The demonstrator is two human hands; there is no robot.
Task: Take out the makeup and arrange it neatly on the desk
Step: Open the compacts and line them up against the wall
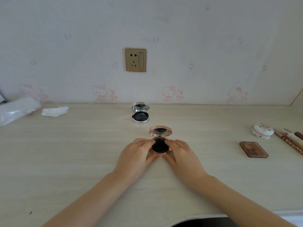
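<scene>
- Rose-gold compact (160,141): round case, glossy metallic rim, hinged lid standing open with its mirror facing the viewer; base holds a matte black round puff. It sits at the middle of the desk, near the person.
- Left hand (137,154): fingers curled round the left edge of the compact base, thumb at its near rim; it grips the case.
- Right hand (182,154): fingers curled round the right edge of the same base, fingertips touching the black puff; it also grips the case.
- Silver compact (140,113): round, chrome-like shell, lid open, black puff inside; it stands farther back, close to the wall, slightly left of the rose-gold one and apart from it.
- Desk (82,161): pale wood-grain laminate, smooth, with a curved near edge.
- Far right group: a white rounded ceramic-looking case (262,131) with floral print, a flat rectangular brown translucent palette (253,149) nearer, and slim patterned sticks (290,140) at the right edge.
- Far left: a crumpled white tissue (55,111) and a clear plastic bag (16,112).
- Wall: a brass-coloured rectangular socket plate (135,59) on white wallpaper with pink cartoon cats.
</scene>
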